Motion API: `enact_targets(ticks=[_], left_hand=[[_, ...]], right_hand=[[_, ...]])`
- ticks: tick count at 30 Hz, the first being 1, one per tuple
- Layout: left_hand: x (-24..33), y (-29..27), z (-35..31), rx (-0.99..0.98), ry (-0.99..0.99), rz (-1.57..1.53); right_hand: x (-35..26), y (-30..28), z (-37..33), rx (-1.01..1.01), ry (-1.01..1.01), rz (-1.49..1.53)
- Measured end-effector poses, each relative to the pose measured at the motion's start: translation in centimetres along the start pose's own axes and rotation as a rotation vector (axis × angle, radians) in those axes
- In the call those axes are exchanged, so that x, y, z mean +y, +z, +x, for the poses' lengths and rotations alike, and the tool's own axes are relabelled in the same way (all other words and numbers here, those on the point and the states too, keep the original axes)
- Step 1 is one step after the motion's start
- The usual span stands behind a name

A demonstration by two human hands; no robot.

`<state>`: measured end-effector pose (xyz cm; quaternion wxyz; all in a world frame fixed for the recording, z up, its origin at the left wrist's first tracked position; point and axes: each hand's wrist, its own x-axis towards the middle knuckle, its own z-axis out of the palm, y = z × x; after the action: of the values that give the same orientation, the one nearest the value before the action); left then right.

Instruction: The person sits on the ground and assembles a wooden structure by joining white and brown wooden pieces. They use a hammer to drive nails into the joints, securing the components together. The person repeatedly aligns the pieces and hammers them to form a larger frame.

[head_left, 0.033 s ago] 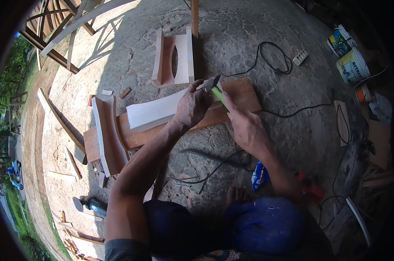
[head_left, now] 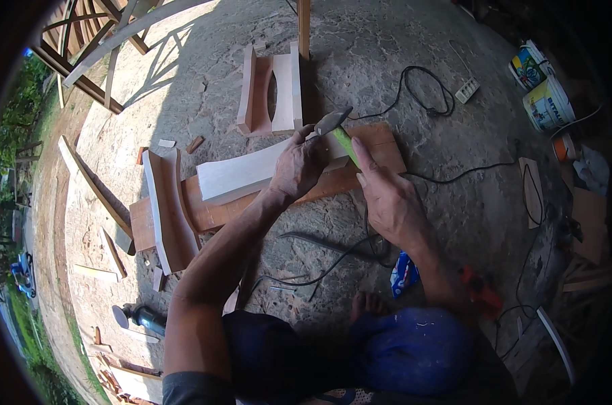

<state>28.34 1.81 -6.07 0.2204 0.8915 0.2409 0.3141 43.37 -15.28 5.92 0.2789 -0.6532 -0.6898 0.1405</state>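
My right hand (head_left: 395,206) is wrapped round the green handle of a hammer (head_left: 346,143), its index finger stretched along the handle. The dark metal hammer head is just above the fingertips of my left hand (head_left: 299,165). That hand lies over a pale, curved wooden piece (head_left: 235,173), with its fingers bent together near the far end; whatever they pinch is too small to make out. Underneath, a brown plank (head_left: 380,148) lies on the ground. Across the plank's left end stands a curved, channel-shaped wooden piece (head_left: 167,209).
Beyond the plank is another assembled wooden piece (head_left: 289,91), beside a post (head_left: 304,30). Black cable (head_left: 447,101) runs to a power strip (head_left: 466,89). Buckets (head_left: 547,104) stand far right. A power tool (head_left: 144,318) and wood strips (head_left: 93,182) lie left.
The hammer head has tilted up and slightly right, away from my left fingertips. My right hand has shifted a little right and nearer; my left hand stays in place.
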Motion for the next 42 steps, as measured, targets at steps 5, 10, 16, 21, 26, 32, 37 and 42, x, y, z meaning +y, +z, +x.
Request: enact_targets(ticks=[5, 10, 16, 21, 26, 32, 37, 42], left_hand=[[-1.1, 0.3, -1.2, 0.054, -0.028, 0.046], [-0.8, 0.4, -0.5, -0.025, -0.008, 0.051], [0.0, -0.3, -0.2, -0.002, 0.006, 0.028], [0.1, -0.6, -0.3, -0.054, -0.083, 0.069], [0.8, 0.0, 0.2, -0.103, -0.072, 0.123], [0.4, -0.6, -0.4, -0.161, -0.080, 0.105], [1.2, -2.9, 0.2, -0.260, 0.098, 0.420], [-0.7, -3.6, 0.5, -0.353, -0.034, 0.305]], right_hand=[[-0.4, -0.1, 0.2, 0.578, -0.404, 0.053], [2.5, 3.7, -0.3, -0.065, 0.104, -0.006], [8.2, 6.3, 3.6, 0.278, 0.091, 0.303], [10.8, 7.0, 6.1, -0.004, 0.676, 0.706], [13.4, 9.1, 5.7, 0.005, 0.646, 0.835], [11.9, 9.3, 5.4, 0.012, 0.663, 0.771], [11.9, 8.0, 5.2, -0.025, 0.648, 0.634], [12.0, 8.8, 5.7, -0.007, 0.594, 0.713]])
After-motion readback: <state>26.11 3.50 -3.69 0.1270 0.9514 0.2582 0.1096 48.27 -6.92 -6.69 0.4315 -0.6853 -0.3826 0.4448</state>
